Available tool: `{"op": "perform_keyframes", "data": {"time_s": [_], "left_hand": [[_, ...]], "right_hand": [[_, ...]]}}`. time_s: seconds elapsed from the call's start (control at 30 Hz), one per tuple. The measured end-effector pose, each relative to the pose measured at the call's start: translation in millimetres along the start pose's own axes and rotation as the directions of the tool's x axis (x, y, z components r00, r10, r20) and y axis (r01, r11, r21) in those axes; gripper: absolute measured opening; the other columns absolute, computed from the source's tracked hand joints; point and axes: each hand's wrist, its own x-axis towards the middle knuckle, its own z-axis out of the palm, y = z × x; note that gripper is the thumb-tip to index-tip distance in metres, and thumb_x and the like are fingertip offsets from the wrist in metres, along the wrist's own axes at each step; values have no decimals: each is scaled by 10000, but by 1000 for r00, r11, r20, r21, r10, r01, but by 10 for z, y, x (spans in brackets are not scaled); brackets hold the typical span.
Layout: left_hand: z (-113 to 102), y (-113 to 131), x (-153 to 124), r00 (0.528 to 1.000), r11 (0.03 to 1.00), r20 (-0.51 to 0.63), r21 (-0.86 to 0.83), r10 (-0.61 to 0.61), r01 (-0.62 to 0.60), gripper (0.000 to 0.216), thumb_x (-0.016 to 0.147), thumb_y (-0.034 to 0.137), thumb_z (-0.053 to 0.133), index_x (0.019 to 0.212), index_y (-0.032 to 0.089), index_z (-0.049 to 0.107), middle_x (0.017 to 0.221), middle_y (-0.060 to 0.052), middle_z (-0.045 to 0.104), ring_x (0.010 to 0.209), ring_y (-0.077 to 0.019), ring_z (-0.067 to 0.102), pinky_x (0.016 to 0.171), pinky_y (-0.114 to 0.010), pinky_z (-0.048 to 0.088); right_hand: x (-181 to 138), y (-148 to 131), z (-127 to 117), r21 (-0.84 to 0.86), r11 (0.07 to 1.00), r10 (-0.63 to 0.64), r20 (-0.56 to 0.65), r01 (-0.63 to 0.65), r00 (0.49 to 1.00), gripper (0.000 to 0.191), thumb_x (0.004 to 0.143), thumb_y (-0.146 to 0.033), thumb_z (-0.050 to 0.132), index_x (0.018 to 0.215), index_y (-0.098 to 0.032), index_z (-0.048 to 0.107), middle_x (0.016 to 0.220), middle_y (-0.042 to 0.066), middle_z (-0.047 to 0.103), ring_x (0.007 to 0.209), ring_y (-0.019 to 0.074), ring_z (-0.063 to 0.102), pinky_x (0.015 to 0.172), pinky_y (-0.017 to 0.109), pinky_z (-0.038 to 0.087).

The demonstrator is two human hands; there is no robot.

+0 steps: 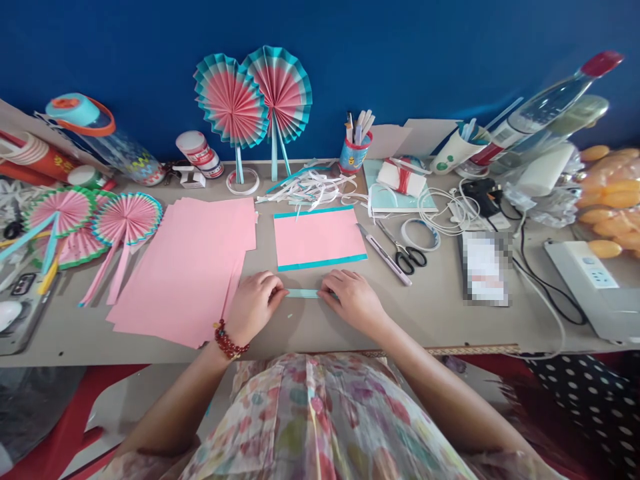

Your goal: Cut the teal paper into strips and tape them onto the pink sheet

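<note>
A narrow light-blue paper strip (303, 293) stretches level between my two hands, low over the table near its front edge. My left hand (257, 300), with a red bead bracelet at the wrist, pinches the strip's left end. At the other end, my right hand (353, 300) has its fingers closed on the strip. Just beyond the strip lies a pink paper sheet (320, 238) with teal bands along its top and bottom edges. A stack of plain pink paper (185, 267) is left of my left hand. Right of the sheet are a utility knife (385, 257) and black-handled scissors (407, 257).
Two pleated paper fans (233, 100) lean on the blue wall, and several more lie at left. Behind the sheet are paper scraps (310, 187) and a pen cup (355, 150). A tape roll (420, 235), cables (450, 203) and a power strip (590, 267) occupy the right.
</note>
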Motion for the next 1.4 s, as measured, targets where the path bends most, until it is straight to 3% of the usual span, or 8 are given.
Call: {"op": "perform_keyframes", "data": {"time_s": [0.73,0.87,1.1,1.4], "left_hand": [[69,24,-97,994,1000,-108,1,13,-13,80,970,277,561,973,208,520,850,-12,584,835,-206,577,735,-330,404],[54,47,-97,992,997,-101,16,71,-69,65,988,248,517,993,210,569,924,-30,619,879,-206,581,777,-340,409],[62,59,-84,963,956,-15,131,268,-264,343,990,117,404,1110,283,678,937,-45,579,875,-200,521,829,-359,395],[106,46,-98,960,952,-29,140,280,-273,350,990,101,412,1117,283,682,950,-50,560,882,-208,502,825,-354,384]], "right_hand": [[3,-8,-3,-3,1000,1,2,-1,1000,118,950,-256,603,848,-196,603,912,38,641,879,191,558,797,303,361],[9,-4,-3,-5,1000,-2,2,2,1000,115,950,-260,602,853,-197,605,909,33,638,878,189,555,796,303,357],[20,-5,-14,-1,1000,0,16,0,1000,121,952,-265,602,850,-200,604,908,35,636,865,185,552,783,298,357],[48,-13,-61,2,1000,3,48,-3,999,120,927,-252,641,831,-197,594,904,28,638,870,185,559,784,293,360]]}}
